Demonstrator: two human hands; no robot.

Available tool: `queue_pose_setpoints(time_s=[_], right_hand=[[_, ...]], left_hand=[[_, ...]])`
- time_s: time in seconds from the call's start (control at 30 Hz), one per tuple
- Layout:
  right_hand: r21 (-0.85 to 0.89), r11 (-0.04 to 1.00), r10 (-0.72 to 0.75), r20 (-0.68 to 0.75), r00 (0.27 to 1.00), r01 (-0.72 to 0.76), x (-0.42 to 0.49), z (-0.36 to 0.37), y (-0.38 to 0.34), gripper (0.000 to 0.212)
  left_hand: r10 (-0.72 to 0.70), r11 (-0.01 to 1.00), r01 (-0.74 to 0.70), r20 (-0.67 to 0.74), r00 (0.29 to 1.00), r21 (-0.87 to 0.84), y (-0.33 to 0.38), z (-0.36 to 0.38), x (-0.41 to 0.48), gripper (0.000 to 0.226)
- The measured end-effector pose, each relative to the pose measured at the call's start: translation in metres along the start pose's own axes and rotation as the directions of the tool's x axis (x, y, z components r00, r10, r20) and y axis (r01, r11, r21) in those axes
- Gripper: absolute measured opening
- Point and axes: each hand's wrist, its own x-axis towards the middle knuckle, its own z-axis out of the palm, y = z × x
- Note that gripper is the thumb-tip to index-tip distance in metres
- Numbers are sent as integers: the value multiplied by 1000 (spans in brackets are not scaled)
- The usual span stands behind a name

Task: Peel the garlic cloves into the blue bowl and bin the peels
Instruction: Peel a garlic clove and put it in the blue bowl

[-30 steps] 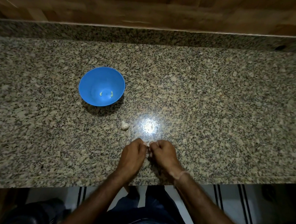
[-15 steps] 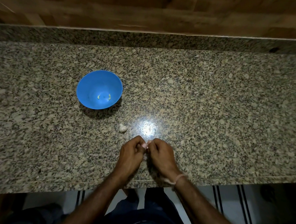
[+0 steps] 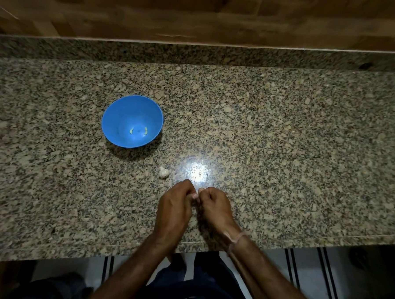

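Head view of a speckled brown-and-black granite countertop. A round blue plastic bowl stands upright on the stone and serves as the reference point. Two small pale yellow peeled garlic cloves lie apart from each other on the floor of the bowl.

A whitish, papery unpeeled garlic piece rests on the counter nearer the person than the bowl and a little to its right, clear of the bowl's shadow and touching neither hand.

The left hand and the right hand are nearer again than that piece and further to the bowl's right, well apart from the bowl. Their backs face the camera, the fingers of both are curled, and the fingertips of the two hands meet. Whether a clove or peel is pinched between them cannot be told, since the knuckles hide the meeting point.

A thin pale band circles the right wrist. A bright patch of reflected light lies on the stone just beyond the hands, to the bowl's right.
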Motion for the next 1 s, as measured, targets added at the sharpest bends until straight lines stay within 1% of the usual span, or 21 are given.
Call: queue_pose_setpoints(time_s=[0.03,0.07,0.1,0.13,0.17,0.2,0.23,0.27,0.3,0.33,0.37,0.43,0.53,0.57,0.6,0.7,0.73,0.83,0.87,0.97,1.0], right_hand=[[-60,997,-54,-29,998,52,-1,1,0,37],[-160,978,-145,-64,987,133,-4,3,1,35],[-259,946,-225,-83,971,197,-7,5,0,32],[-329,914,-279,-79,957,240,-9,5,-2,30],[-357,897,-303,-67,951,260,-9,6,-2,30],[-362,898,-295,-71,953,251,-8,6,-3,31],[-314,923,-263,-89,961,223,-5,5,-3,33],[-218,960,-201,-99,975,176,-2,4,-4,36],[-122,986,-125,-91,988,113,2,3,-3,38],[-73,995,-80,-81,993,75,2,2,-4,39],[-76,995,-76,-73,994,70,0,2,-6,40],[-141,984,-120,-71,990,109,-2,3,-9,41],[-133,985,-121,-84,989,109,-2,4,-7,41],[-124,987,-110,-87,990,98,-1,5,-6,41],[-134,985,-118,-99,988,105,-2,5,-7,40],[-301,933,-242,-116,963,198,-3,8,-7,33],[-332,919,-263,-116,958,212,-3,9,-7,32],[-319,924,-262,-136,955,208,0,10,-6,33],[-333,918,-273,-135,952,216,-1,10,-6,32],[-356,901,-306,-121,944,247,-1,10,-7,31],[-331,914,-289,-120,950,237,-1,10,-6,32]], left_hand=[[-105,993,106,21,994,-50,-2,2,3,22],[-273,945,283,81,959,-163,-3,3,7,23],[-422,843,460,186,887,-280,-4,4,10,23],[-515,736,580,267,815,-349,-4,4,12,22],[-537,680,614,298,789,-401,-3,3,13,22],[-494,756,550,242,835,-354,-4,4,12,22],[-403,856,429,147,903,-288,-4,3,9,21],[-268,944,273,50,962,-185,-2,1,5,19],[-160,981,161,12,987,-110,-1,-1,2,17],[-113,990,112,-6,994,-84,-1,-1,2,17],[-109,990,107,-24,994,-96,-1,-1,3,19],[-127,986,122,-40,991,-111,-6,0,6,22],[18,1000,-17,-37,999,19,-8,0,6,28],[29,999,-27,-37,999,39,-7,-1,6,29],[-7,1000,7,-33,999,22,-8,0,6,27],[-275,945,275,26,961,-174,-8,2,10,23],[-293,936,292,25,956,-197,-8,1,11,23],[-140,989,138,-36,989,-58,-2,-3,10,24],[-147,988,146,-27,989,-39,-3,-2,10,24],[-308,934,312,51,950,-175,-10,1,12,23],[-303,931,307,51,952,-198,-11,1,12,23]])
